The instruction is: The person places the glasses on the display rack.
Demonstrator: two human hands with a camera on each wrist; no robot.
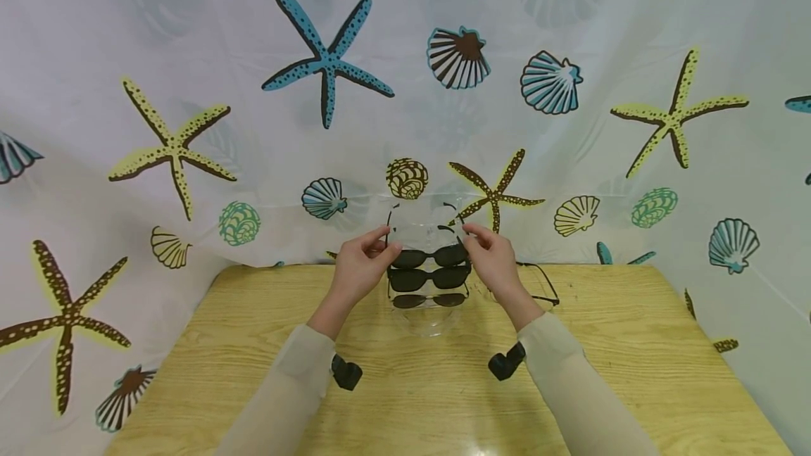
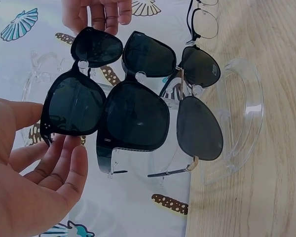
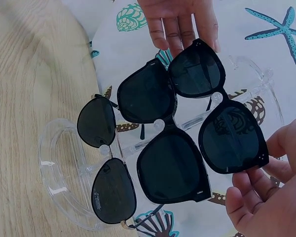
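Observation:
A clear stand [image 1: 431, 333] on the table carries three pairs of sunglasses, one above another. The topmost pair is black sunglasses [image 1: 410, 258] with big dark lenses. My left hand [image 1: 358, 267] pinches their left end, thumb and fingertips at the corner of the frame. At the opposite end, my right hand [image 1: 497, 264] grips the other corner in the same way. Just below sits a second black pair [image 1: 408, 280], with thicker rims. Lowest are metal-framed sunglasses [image 3: 114, 191] with a thin gold bridge. The bridges of the pairs lie along the stand's clear central bar [image 3: 140, 144].
Thin dark-framed eyeglasses [image 1: 556, 300] lie on the wooden table [image 1: 405, 400] to the right of the stand, partly behind my right wrist. A white curtain [image 1: 393, 139] printed with starfish and shells hangs close behind the stand and along both sides.

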